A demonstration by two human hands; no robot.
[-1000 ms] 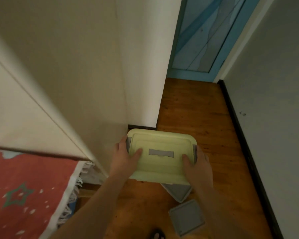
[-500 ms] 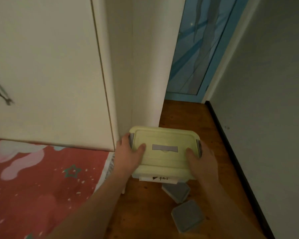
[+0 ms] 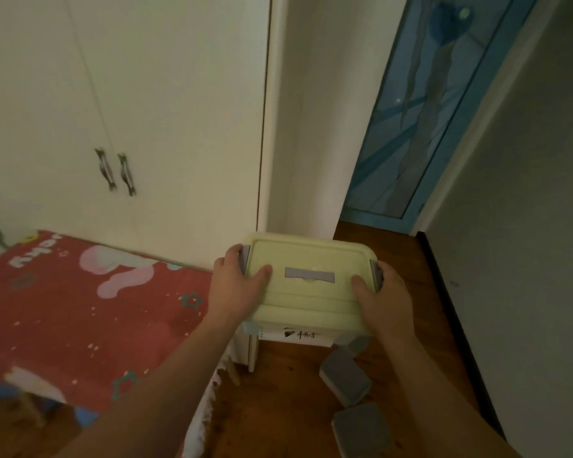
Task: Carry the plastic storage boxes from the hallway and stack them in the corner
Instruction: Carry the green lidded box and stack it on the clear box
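Underfoot runs a wooden floor (image 3: 394, 259), with a red patterned rug (image 3: 80, 309) at 9 o'clock, a white wardrobe (image 3: 146, 110) at 11 o'clock and a blue door (image 3: 427, 110) at 1 o'clock. At centre is the pale green storage box (image 3: 308, 285), lid on, held above the floor. The left hand (image 3: 237, 285) grips its left end, thumb on the lid. The right hand (image 3: 382, 295) grips its right end likewise. Two grey lids (image 3: 344, 375) lie on the floor at 5 o'clock.
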